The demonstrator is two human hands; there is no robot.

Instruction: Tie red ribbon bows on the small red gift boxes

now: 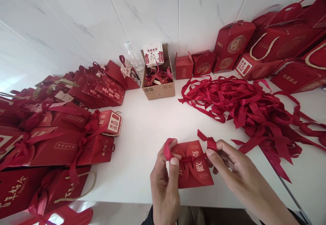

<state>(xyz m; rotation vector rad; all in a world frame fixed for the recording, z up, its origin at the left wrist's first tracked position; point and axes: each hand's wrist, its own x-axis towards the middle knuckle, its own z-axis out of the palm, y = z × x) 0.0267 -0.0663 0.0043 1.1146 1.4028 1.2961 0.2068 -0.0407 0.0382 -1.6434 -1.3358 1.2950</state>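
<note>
left hand point(164, 181) and right hand point(234, 167), thumbs and forefingers pinched shut on the two ends of a ribbon point(168, 149), hold a box point(196, 174) at the desk point(142, 133) front edge; pulling both ends evenly should centre the knot.

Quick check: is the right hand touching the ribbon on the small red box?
Touching. The head view shows the right hand pinching one end of the ribbon between thumb and forefinger, just above the small red box.
</note>
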